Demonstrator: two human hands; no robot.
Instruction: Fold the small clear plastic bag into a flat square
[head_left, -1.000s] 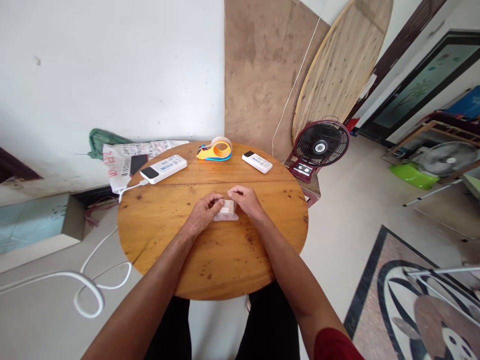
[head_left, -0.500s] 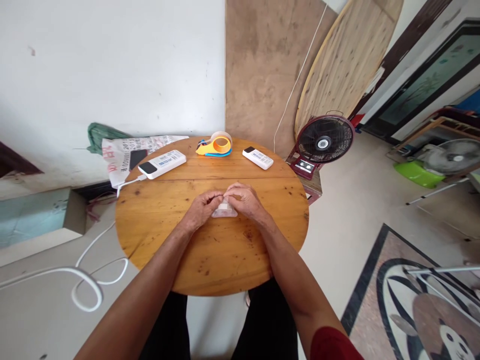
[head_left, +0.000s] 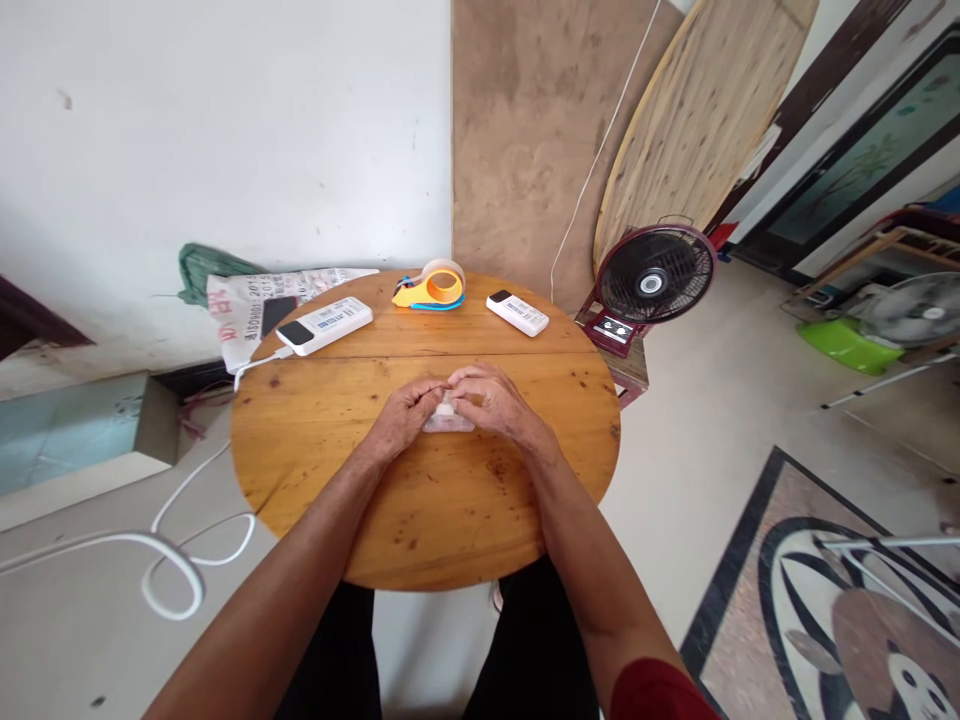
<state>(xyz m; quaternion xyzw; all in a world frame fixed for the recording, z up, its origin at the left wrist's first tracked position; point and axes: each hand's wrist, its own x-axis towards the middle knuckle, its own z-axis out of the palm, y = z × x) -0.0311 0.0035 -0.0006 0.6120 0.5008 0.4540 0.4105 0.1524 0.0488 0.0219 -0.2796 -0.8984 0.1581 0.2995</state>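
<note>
A small clear plastic case (head_left: 448, 423) with whitish contents lies on the round wooden table (head_left: 420, 540), directly under my two hands. On its left side, my left hand (head_left: 409, 412) is closed, thumb and fingers pinching at the case's upper left edge. My right hand (head_left: 491, 402) curls over the far right part of the case, its fingertips meeting those of my left hand. Both hands cover the upper part of the case, so what exactly the fingertips grip there is hidden.
At the table's far side sit a yellow tape dispenser (head_left: 430, 288), a white power bank (head_left: 325, 326) with a white cable (head_left: 255, 368), and a smaller white device (head_left: 517, 312). A dark red fan (head_left: 651, 283) stands beyond the right edge.
My right thumb and fingers have shifted slightly, showing a little more of the case between the hands. My left hand stays almost where it was. The view has turned slightly.
</note>
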